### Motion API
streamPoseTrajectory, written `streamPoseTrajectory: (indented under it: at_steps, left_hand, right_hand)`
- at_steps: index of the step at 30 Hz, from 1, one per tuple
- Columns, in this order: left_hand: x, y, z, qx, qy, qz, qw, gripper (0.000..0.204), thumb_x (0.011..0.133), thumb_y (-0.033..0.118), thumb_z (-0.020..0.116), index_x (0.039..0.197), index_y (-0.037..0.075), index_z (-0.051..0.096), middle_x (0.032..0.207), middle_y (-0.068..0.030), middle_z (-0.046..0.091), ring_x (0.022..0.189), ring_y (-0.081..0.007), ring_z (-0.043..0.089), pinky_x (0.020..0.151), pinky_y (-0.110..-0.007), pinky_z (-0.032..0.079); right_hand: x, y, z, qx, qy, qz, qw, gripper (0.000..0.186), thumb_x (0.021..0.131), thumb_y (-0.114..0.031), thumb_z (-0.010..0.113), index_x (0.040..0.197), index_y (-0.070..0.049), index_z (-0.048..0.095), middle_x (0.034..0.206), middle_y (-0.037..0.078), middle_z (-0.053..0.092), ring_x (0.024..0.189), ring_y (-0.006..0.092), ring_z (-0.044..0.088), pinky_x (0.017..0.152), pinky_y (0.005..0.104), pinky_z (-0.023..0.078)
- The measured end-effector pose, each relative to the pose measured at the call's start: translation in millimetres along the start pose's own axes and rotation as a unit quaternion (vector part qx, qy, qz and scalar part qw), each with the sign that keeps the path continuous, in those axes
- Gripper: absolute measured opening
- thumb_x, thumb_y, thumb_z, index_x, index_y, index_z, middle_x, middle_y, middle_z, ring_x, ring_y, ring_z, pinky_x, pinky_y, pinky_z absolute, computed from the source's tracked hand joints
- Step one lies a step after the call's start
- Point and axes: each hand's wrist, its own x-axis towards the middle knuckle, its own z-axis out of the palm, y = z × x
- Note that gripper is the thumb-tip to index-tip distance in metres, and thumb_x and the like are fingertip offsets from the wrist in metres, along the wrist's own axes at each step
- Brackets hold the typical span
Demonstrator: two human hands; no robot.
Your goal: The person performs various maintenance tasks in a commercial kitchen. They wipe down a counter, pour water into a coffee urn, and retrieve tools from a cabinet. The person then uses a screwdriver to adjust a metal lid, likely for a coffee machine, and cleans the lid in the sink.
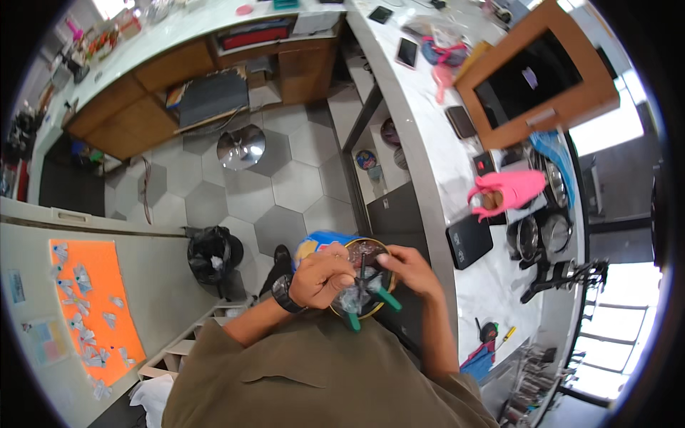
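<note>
In front of my body is a round tin (323,241) with a blue side and a gold rim, its mouth turned up toward me. Clear crinkled plastic (347,298) and something dark brown show inside it. Green-handled scissors (364,283) lie across the opening, handles toward me and spread apart. My left hand (325,277), with a black watch on its wrist, is closed in a pinch over the tin's left side, beside the plastic; what its fingers hold is hidden. My right hand (410,269) grips the tin's right rim, thumb near the opening.
On my right runs a white counter (435,171) with a black digital scale (469,241), a pink bag (510,191), phones and steel pots (540,235). Left are a black-lined bin (212,255) and a fridge door (163,274). A shiny round stool (241,147) stands ahead.
</note>
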Motion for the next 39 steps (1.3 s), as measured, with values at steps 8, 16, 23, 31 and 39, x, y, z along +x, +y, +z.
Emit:
streamPoseTrajectory:
  at_steps: [8, 16, 23, 31, 39]
  left_hand:
    - [22.2, -43.0, -137.0, 0.035, 0.002, -0.218, 0.975, 0.019, 0.097, 0.020, 0.062, 0.091, 0.001, 0.063, 0.075, -0.0084, 0.063, 0.065, -0.0164, 0.060, 0.063, -0.031, 0.048]
    - [48.3, -90.9, -230.0, 0.048, 0.397, -0.271, 0.875, 0.020, 0.099, 0.019, 0.061, 0.100, 0.000, 0.060, 0.079, -0.0033, 0.061, 0.065, -0.0095, 0.057, 0.068, -0.025, 0.049]
    - [57.9, -105.8, -268.2, 0.142, 0.381, -0.420, 0.811, 0.021, 0.099, 0.022, 0.060, 0.096, 0.001, 0.060, 0.075, -0.0033, 0.060, 0.061, -0.0082, 0.055, 0.063, -0.023, 0.045]
    - [128.3, -159.9, -259.8, 0.152, 0.375, -0.476, 0.781, 0.022, 0.099, 0.024, 0.061, 0.094, 0.002, 0.060, 0.073, -0.0040, 0.061, 0.060, -0.0090, 0.055, 0.062, -0.023, 0.045]
    - [163.6, -183.6, -260.6, 0.127, 0.372, -0.504, 0.769, 0.020, 0.098, 0.019, 0.063, 0.096, 0.000, 0.062, 0.073, -0.0041, 0.062, 0.060, -0.0086, 0.056, 0.059, -0.022, 0.045]
  right_hand:
    - [132.5, -9.7, 83.9, -0.050, -0.102, 0.089, 0.990, 0.015, 0.092, -0.006, 0.057, 0.084, 0.002, 0.067, 0.070, 0.004, 0.063, 0.059, 0.0104, 0.061, 0.051, 0.0248, 0.049]
    - [289.8, 108.0, 42.6, 0.370, 0.162, 0.165, 0.900, 0.019, 0.085, 0.008, 0.050, 0.103, 0.007, 0.056, 0.096, 0.015, 0.063, 0.070, 0.0265, 0.067, 0.066, 0.0359, 0.063]
    - [465.2, 224.4, -76.1, 0.550, 0.430, 0.145, 0.701, 0.018, 0.095, -0.002, 0.043, 0.105, 0.005, 0.056, 0.099, 0.016, 0.063, 0.082, 0.0307, 0.067, 0.077, 0.0394, 0.063]
    - [527.1, 258.0, -142.2, 0.071, 0.449, 0.128, 0.881, 0.033, 0.100, -0.020, 0.049, 0.114, 0.008, 0.061, 0.104, 0.013, 0.068, 0.097, 0.0235, 0.066, 0.084, 0.0310, 0.059]
    - [523.5, 254.2, -184.2, 0.661, 0.546, 0.064, 0.511, 0.048, 0.096, -0.042, 0.043, 0.112, -0.001, 0.064, 0.099, 0.015, 0.070, 0.090, 0.0284, 0.070, 0.077, 0.0403, 0.062]
